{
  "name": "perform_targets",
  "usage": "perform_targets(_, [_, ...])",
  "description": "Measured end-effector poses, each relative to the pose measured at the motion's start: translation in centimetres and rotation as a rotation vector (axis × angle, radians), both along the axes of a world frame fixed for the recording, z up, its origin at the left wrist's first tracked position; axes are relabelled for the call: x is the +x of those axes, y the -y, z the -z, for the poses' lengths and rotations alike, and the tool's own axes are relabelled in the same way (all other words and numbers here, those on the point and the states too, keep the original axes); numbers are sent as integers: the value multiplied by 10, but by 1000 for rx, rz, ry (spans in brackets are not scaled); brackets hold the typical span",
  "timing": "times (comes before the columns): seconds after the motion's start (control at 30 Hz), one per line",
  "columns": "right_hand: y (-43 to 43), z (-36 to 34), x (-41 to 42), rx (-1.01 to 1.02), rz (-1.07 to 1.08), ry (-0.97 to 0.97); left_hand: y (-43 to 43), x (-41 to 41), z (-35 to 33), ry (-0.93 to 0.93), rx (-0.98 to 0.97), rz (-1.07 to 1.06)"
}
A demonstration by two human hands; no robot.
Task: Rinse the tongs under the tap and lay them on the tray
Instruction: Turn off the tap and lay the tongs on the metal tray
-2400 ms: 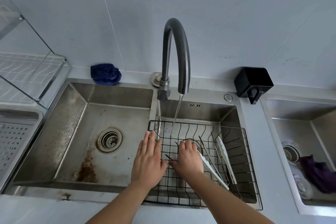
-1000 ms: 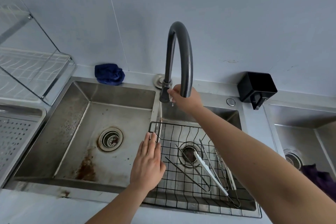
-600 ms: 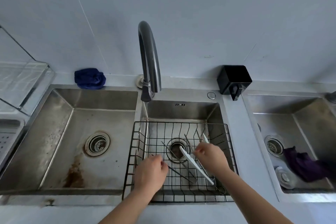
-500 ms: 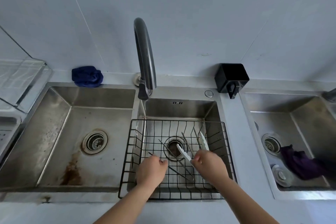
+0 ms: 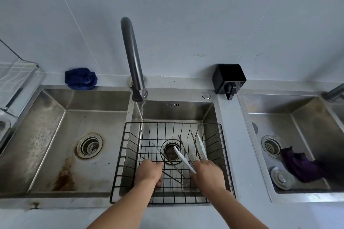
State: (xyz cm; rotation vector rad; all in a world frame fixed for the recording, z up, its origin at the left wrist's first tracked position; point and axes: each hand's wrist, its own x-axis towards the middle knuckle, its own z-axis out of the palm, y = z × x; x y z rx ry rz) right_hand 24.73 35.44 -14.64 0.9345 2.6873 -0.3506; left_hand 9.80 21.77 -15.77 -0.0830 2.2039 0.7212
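Head view looked down on a steel table with three sinks. Both hands were low in the wire basket [image 5: 226, 156] that sat in the middle sink [image 5: 210, 111]. The right hand [image 5: 208, 172] had its fingers closed around the near end of the white-tipped tongs [image 5: 183, 158], whose two pale arms fanned away from the hand towards the drain [image 5: 170, 151]; whether the tongs were lifted or lying on the wires could not be told. The left hand [image 5: 149, 172] was curled into a loose fist over the basket floor, beside a pair of thin metal tweezers [image 5: 168, 160] lying slantwise across the wires; whether its fingers gripped them could not be told. A second thin metal pair [image 5: 194, 142] lay between the white arms. The tap [image 5: 132, 57] arched over the divider between the left and middle sinks, its spout near the basket's far left corner, apart from the tongs. A blue cloth [image 5: 81, 79] sat on the ledge behind the left sink [image 5: 55, 135], a black holder [image 5: 229, 79] behind the middle one. A purple cloth [image 5: 301, 165] and a round stopper [image 5: 280, 177] lay in the right sink [image 5: 316, 117]. A clear rack [image 5: 16, 80] stood at the far left edge.
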Motion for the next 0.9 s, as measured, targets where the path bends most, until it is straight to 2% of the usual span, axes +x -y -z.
perform_targets(0.13, [1,-5,2,22,-20,-16,6,0,1,-40,5,-67])
perform_targets(0.27, [-7,-13,0,-29,7,-193,6,-3,-6,-116,7,-76])
perform_targets(0.37, [-11,-22,-4,-77,30,-251,7,-3,-13,-157,23,-68])
perform_targets(0.5, [-10,-35,-1,-101,86,-263,8,-6,-22,-251,9,-30])
perform_targets(0.67, [-5,-53,6,-113,127,-273,12,-18,-39,-260,92,-92])
perform_targets(0.9, [25,-82,-12,-9,164,-331,36,-45,-72,-343,187,-75])
